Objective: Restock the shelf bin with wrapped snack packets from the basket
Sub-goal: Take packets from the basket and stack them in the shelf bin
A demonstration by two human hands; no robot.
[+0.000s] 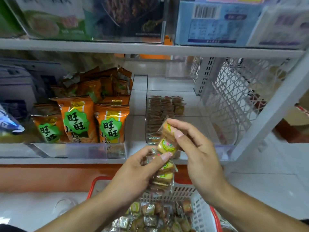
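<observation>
Bottom centre of the frame: red-rimmed basket (202,215) with white slatted walls, heaped with small wrapped snack packets (150,220) in foil and clear film.

Just above it, mid-frame: a column of yellow wrapped packets (166,148) held up between both hands. Left hand (133,174) gripping the lower part of the column, thumb and fingers curled round it. Right hand (197,151) pinching the top packet between thumb and fingertips, remaining fingers loosely bent. Whether the packets are joined in a strip or merely stacked: cannot tell.

Step in hand, by the look of it: carrying a handful from basket to shelf, roughly midway, nothing released yet.

Behind the hands, centre right: clear shelf bin (222,148), rows of brown wrapped packets (165,106) lying at its back, front part largely bare. Probably the target.

Next move likely needs: lifting over the bin's front lip, lowering in front of the brown rows, loosening both grips together.

Left of centre: orange snack bags (93,119) in a neighbouring bin. Far right: white lattice basket (234,91). Top: upper shelf (133,47) with blurred boxes.
</observation>
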